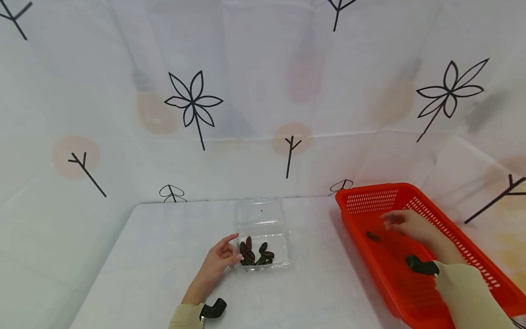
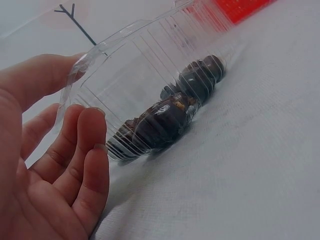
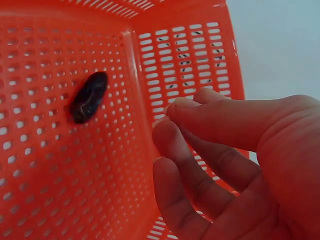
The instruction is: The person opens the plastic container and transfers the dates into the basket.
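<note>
A clear hinged plastic box [image 1: 283, 249] stands on the table with its lid [image 1: 259, 211] laid back, away from me. Several dark brown dates [image 1: 263, 247] lie in its base; in the left wrist view, dates [image 2: 162, 122] show through the ribbed wall. At the box's left side, my left hand [image 1: 222, 258] holds the edge between thumb and fingers. My right hand [image 1: 404, 224] hovers inside the red plastic basket [image 1: 361, 246], its fingers loosely bent with nothing visible between them. A single date [image 3: 89, 97] lies on the basket floor, to the left of those fingertips in the right wrist view.
The perforated basket stands at the right, its long wall between my right arm and the box. A white cloth [image 1: 164, 246] covers the table. Behind hangs a pale curtain [image 1: 255, 68] with drawn flowers and twigs. Each wrist wears a small black camera [image 1: 213, 309].
</note>
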### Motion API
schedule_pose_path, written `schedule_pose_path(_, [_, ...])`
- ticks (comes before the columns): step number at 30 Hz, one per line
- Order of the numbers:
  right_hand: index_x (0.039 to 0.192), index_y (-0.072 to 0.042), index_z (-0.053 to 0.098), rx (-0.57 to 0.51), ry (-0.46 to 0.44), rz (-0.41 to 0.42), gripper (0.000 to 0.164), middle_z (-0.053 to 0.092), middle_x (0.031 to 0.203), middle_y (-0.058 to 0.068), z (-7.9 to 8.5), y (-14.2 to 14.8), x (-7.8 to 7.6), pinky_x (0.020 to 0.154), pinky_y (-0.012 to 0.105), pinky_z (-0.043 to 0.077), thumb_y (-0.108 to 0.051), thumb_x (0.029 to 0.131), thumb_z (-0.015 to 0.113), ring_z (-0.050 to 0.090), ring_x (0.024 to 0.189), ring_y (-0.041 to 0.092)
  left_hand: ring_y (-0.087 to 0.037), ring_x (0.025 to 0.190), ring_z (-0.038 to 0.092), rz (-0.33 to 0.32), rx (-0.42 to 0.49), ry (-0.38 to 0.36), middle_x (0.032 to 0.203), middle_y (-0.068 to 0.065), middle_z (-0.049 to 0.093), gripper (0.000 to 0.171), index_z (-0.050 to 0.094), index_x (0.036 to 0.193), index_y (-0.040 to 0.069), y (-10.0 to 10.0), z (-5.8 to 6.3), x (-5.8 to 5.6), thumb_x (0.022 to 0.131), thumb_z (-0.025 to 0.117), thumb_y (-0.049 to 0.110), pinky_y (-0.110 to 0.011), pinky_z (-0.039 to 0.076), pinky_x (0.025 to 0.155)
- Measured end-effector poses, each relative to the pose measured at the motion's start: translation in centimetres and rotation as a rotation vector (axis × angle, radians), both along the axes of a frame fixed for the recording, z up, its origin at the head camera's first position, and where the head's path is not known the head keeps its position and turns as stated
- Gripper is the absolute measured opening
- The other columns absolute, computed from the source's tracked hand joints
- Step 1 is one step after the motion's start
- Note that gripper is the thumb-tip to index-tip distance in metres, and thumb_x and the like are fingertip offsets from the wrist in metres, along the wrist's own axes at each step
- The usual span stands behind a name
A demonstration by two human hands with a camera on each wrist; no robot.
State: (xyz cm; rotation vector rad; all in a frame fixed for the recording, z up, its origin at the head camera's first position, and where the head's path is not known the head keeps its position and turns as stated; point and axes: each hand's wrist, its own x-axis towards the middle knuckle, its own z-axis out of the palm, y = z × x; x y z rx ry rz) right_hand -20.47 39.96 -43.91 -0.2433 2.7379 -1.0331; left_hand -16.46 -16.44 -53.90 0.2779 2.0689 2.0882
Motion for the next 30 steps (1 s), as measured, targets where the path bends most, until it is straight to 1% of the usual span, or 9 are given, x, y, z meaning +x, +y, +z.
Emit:
schedule_pose_path(5, [0.127, 0.008, 0.06, -0.022, -0.012, -0.02, 0.037, 0.067, 0.11, 0.02, 0.4, 0.0, 0.2, 0.076, 0.036, 0.053, -0.009, 0.095, 0.065, 0.063, 0.096, 0.034, -0.01, 0.074, 0.055, 0.0, -0.01, -0.006, 0.091, -0.004, 0.054, 0.067, 0.044, 0.148, 0.004, 0.0, 0.1, 0.0, 0.088, 0.075, 0.004, -0.024, 0.045, 0.068])
schedule_pose_path(9, [0.129, 0.007, 0.059, -0.028, 0.013, -0.02, 0.039, 0.066, 0.113, 0.021, 1.2, -0.6, 0.2, 0.077, 0.038, 0.053, -0.011, 0.095, 0.066, 0.063, 0.098, 0.035, -0.01, 0.075, 0.055, 0.0, -0.02, -0.008, 0.092, -0.005, 0.054, 0.068, 0.044, 0.148, 0.004, 0.1, 0.0, 0.0, 0.088, 0.075, 0.004, -0.024, 0.045, 0.069])
schedule_pose_path(13, [0.129, 0.006, 0.06, -0.042, 0.056, 0.003, 0.039, 0.066, 0.114, 0.02, 2.3, -1.7, 0.0, 0.076, 0.033, 0.054, -0.013, 0.095, 0.067, 0.063, 0.099, 0.034, -0.01, 0.074, 0.055, 0.009, -0.02, -0.016, 0.092, -0.005, 0.055, 0.068, 0.045, 0.147, 0.004, 0.2, 0.1, 0.0, 0.087, 0.075, 0.003, -0.024, 0.046, 0.069])
schedule_pose_path(18, [0.128, 0.005, 0.061, -0.05, 0.112, 0.057, 0.038, 0.068, 0.112, 0.014, 3.8, -3.6, -0.4, 0.076, 0.028, 0.054, -0.012, 0.094, 0.069, 0.064, 0.099, 0.03, -0.011, 0.075, 0.055, 0.023, -0.007, -0.03, 0.092, -0.005, 0.055, 0.067, 0.046, 0.146, 0.004, 0.3, 0.2, 0.1, 0.086, 0.076, 0.002, -0.024, 0.046, 0.068])
schedule_pose_path(24, [0.128, 0.002, 0.063, -0.045, 0.138, 0.09, 0.038, 0.068, 0.114, 0.014, 5.3, -6.4, -0.6, 0.078, 0.027, 0.052, -0.014, 0.095, 0.069, 0.063, 0.104, 0.03, -0.011, 0.074, 0.054, 0.024, -0.019, -0.027, 0.092, -0.005, 0.054, 0.067, 0.046, 0.146, 0.004, 0.3, 0.0, 0.1, 0.086, 0.076, 0.002, -0.024, 0.045, 0.069])
schedule_pose_path(27, [0.127, 0.001, 0.064, -0.063, 0.151, 0.11, 0.035, 0.068, 0.114, 0.014, 5.8, -8.1, -0.9, 0.08, 0.026, 0.052, -0.013, 0.095, 0.069, 0.063, 0.103, 0.03, -0.011, 0.074, 0.055, 0.031, -0.02, -0.028, 0.091, -0.005, 0.054, 0.067, 0.046, 0.146, 0.004, 0.3, 0.1, 0.2, 0.086, 0.075, 0.001, -0.024, 0.045, 0.068])
schedule_pose_path(30, [0.124, 0.0, 0.065, -0.099, 0.153, 0.14, 0.031, 0.069, 0.111, 0.011, 5.8, -9.9, -1.5, 0.08, 0.025, 0.052, -0.009, 0.094, 0.068, 0.064, 0.102, 0.028, -0.011, 0.074, 0.055, 0.034, -0.02, -0.028, 0.091, -0.005, 0.055, 0.066, 0.046, 0.146, 0.004, 0.2, 0.1, 0.2, 0.086, 0.075, 0.002, -0.024, 0.045, 0.068])
